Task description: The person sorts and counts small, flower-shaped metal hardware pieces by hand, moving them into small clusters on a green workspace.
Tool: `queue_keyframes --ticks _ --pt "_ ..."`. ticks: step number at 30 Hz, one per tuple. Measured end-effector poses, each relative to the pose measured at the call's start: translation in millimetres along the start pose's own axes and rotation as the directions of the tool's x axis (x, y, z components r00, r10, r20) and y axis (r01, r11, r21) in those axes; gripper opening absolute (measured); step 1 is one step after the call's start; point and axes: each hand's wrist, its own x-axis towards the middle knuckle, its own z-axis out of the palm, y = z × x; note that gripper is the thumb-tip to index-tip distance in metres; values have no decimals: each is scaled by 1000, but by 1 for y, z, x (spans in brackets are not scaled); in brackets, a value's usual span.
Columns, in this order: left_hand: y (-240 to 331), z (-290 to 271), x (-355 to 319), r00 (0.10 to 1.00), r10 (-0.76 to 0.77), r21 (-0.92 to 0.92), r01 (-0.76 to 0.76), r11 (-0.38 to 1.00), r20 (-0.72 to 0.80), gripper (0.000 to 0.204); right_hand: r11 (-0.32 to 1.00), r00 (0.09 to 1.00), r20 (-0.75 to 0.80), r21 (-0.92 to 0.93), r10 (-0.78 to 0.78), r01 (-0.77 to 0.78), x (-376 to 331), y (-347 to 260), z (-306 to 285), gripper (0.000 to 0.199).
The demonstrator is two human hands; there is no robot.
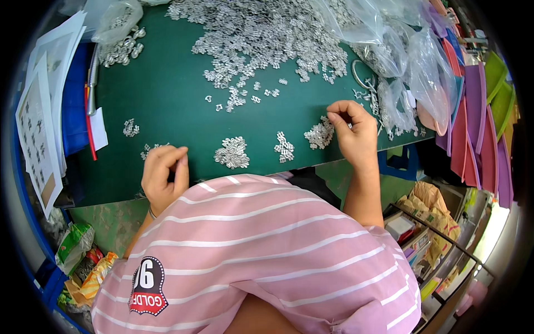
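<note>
My left hand (165,177) is at the near edge of the green table, its fingers curled in and the thumb against the index finger. Anything held there is too small to make out. A little heap of silver metal pieces (148,150) lies right by its knuckles. My right hand (354,132) pinches thumb and index fingertip together above the table, beside a small pile of silver pieces (319,133); what the pinch holds, if anything, cannot be seen. Between the hands lie a rounder pile (232,153) and a narrow pile (284,147) of similar pieces.
A large spread of small silver pieces (256,39) covers the far part of the green table (167,100). Clear plastic bags (431,67) and a metal ring (360,73) are at the right. Papers (47,111) and a red pen (90,125) are at the left.
</note>
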Motion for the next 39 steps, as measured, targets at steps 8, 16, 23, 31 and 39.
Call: queue_keyframes --ticks 8,16,23,31,39 --pt "7 36 -12 961 278 75 -278 958 15 25 980 984 125 -141 -126 144 -8 -5 -8 8" --pt "20 53 -10 830 532 77 -548 833 167 25 786 821 100 -242 -562 568 42 -13 63 12" --pt "16 62 -21 856 505 195 -517 834 111 18 970 948 216 -14 -232 241 23 -12 3 10" --pt "8 55 -18 790 577 91 -603 792 209 21 873 891 144 -183 -431 452 35 -13 23 8" --pt "9 58 -17 854 505 73 -516 854 128 18 898 906 151 -141 -396 417 59 -12 44 3"
